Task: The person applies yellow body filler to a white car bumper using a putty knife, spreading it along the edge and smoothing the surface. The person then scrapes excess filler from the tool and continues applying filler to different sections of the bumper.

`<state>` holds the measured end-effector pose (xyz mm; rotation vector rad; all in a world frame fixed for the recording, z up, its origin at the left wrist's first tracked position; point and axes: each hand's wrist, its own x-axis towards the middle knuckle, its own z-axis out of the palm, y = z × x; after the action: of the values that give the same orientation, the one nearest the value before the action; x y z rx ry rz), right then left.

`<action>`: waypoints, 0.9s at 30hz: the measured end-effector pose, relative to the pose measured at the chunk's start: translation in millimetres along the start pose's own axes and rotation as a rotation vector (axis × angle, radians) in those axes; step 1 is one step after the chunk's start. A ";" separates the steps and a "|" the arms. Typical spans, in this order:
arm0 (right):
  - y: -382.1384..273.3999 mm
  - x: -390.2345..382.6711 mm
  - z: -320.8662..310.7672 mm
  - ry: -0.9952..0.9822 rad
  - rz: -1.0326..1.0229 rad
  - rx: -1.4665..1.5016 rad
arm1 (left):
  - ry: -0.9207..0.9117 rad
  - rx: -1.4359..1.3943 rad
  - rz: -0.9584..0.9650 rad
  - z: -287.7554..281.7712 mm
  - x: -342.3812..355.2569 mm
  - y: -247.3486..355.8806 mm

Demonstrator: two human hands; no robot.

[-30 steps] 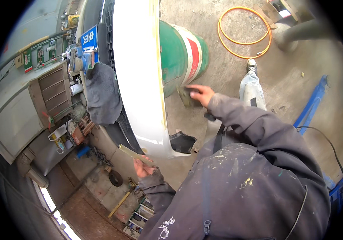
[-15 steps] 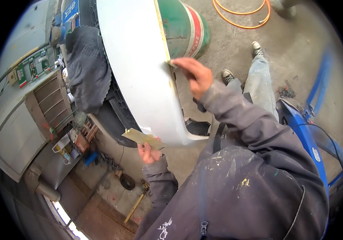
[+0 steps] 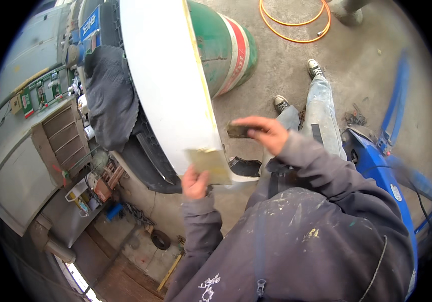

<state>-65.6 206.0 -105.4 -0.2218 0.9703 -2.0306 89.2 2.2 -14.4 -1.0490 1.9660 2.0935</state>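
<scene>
In the head view my left hand [image 3: 195,184] is shut on a flat, putty-smeared rectangular plate [image 3: 211,165], raised over the lower end of a white car bumper [image 3: 155,75]. My right hand [image 3: 270,134] grips a small dark spreader [image 3: 237,130], just right of the bumper and apart from the plate. A yellowish strip [image 3: 201,79] runs along the bumper's right edge. A grey cloth [image 3: 110,95] drapes over the black grille on the bumper's left side. Both hands are somewhat blurred.
A green drum [image 3: 211,45] stands behind the bumper. An orange hose [image 3: 291,39] lies looped on the concrete floor. A blue metal frame [image 3: 384,186] is at my right. A cluttered bench with tools [image 3: 90,196] is at the left, near a tire [image 3: 160,239].
My right hand was on the bumper's putty edge half a second ago and has moved down and right, off it. My left hand with the plate has moved right and tilted the plate.
</scene>
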 end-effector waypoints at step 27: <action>39.9 21.9 -1.4 0.137 -0.167 -0.640 | 0.040 -0.288 0.240 -65.7 -58.5 -7.6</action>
<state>-55.0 176.7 -138.6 -0.5214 1.7222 -1.8362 164.7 -33.8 13.7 -0.9413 1.9340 2.5633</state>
